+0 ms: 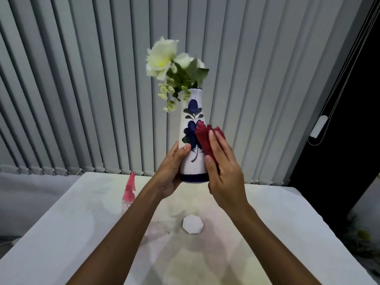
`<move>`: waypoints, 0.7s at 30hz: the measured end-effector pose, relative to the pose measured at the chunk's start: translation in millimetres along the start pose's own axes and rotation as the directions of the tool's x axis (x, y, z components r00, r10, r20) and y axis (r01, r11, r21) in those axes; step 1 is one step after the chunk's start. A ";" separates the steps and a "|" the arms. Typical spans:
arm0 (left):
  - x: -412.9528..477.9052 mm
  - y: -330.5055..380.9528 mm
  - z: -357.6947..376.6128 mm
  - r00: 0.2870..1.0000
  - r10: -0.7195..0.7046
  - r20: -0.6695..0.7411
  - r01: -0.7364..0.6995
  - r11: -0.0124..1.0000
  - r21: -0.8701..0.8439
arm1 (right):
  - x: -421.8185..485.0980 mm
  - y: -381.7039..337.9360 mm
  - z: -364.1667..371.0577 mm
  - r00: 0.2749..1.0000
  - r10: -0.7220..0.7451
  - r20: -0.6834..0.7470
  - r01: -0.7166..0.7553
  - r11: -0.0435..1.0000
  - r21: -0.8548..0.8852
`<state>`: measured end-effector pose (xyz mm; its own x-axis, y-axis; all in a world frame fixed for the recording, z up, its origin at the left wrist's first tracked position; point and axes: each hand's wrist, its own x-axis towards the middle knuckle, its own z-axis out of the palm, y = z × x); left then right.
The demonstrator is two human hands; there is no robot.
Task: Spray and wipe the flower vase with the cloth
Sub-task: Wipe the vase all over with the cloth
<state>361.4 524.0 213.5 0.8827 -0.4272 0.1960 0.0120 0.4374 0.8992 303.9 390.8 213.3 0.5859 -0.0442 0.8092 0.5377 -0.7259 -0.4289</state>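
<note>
The vase (192, 138) is lifted off the table (61, 233), its base cupped in the left hand (170, 171), thumb on the painted front. The right hand (223, 173) presses the red cloth (205, 138) flat under its fingers against the vase's side. Best to grip low and firmly, wiping in short strokes, turning the vase gradually so the flowers (164, 58) stay upright. The spray bottle (129, 192) stands left of the left wrist.

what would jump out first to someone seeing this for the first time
The eye lands on the white vase painted with blue flowers, held up at centre frame above the table, white blooms spilling from its neck. The left hand grips its lower side while the right hand presses a deep red cloth against its right flank. A pink-topped spray bottle stands on the table to the left.
</note>
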 end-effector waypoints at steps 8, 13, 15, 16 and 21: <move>-0.4 -0.8 8.1 0.996 -0.014 0.094 0.005 0.996 0.092 | 55.0 -11.9 -8.0 0.985 0.156 -0.079 -0.147 0.983 0.109; -1.4 -5.5 10.2 0.999 0.029 0.017 -0.028 0.999 -0.038 | 57.8 -4.6 -9.5 0.960 0.277 0.049 -0.280 0.922 0.267; 0.0 -2.5 8.2 0.998 0.050 -0.026 -0.052 0.995 -0.085 | 32.4 -0.9 -1.2 0.973 0.230 0.022 -0.229 0.952 0.203; 0.7 -0.3 6.0 0.998 0.054 -0.045 -0.058 0.994 -0.095 | 18.0 0.2 3.6 0.982 0.188 0.006 -0.185 0.965 0.185; -5.5 12.6 1.4 0.999 -0.050 0.002 0.050 0.998 0.025 | 4.3 -2.0 9.3 0.993 -0.044 -0.110 0.045 0.999 0.007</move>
<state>356.1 530.8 224.3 0.8799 -0.4502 0.1519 0.0439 0.3954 0.9175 311.0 398.4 213.9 0.4917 -0.0873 0.8664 0.5680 -0.7220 -0.3951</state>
